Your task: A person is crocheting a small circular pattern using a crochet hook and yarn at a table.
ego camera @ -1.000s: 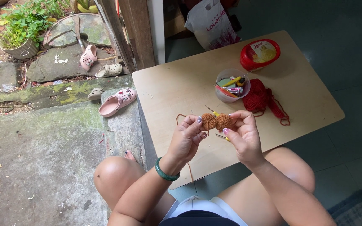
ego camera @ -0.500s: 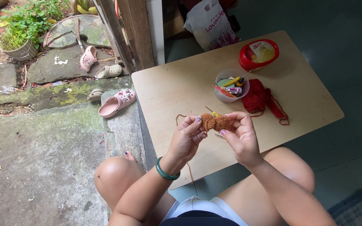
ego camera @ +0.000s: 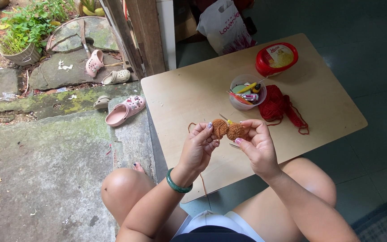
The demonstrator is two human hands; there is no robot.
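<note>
1. Fingertips of the left hand [ego camera: 199, 144] are pinched together on the edge of a small round brown crocheted disc [ego camera: 220, 127]; the right hand [ego camera: 257, 145] does the same with its thumb and fingers clamped on a second matching brown crocheted disc [ego camera: 237, 131]. The two discs touch edge to edge, held up between both hands above the pale wooden low table [ego camera: 319, 103].
2. These pieces look feather-light and floppy, so I'd say grip by the rim like this, not the middle. Soft yarn won't slip much, but squeezing will bend it out of shape.
3. A thin metal crochet hook [ego camera: 225, 119] with a yellow bit pokes out just behind the discs, right at the fingertips. Stiff and pointy, probably easy to drop.
4. A brown yarn strand [ego camera: 190, 127] loops off just left of the left fingers and trails down toward the lap; looks like it could snag.
5. Beyond the fingers: a clear plastic cup of small tools [ego camera: 246, 91], a red yarn ball [ego camera: 276, 102] beside it, and a red lidded tub [ego camera: 277, 58] further off.
</note>
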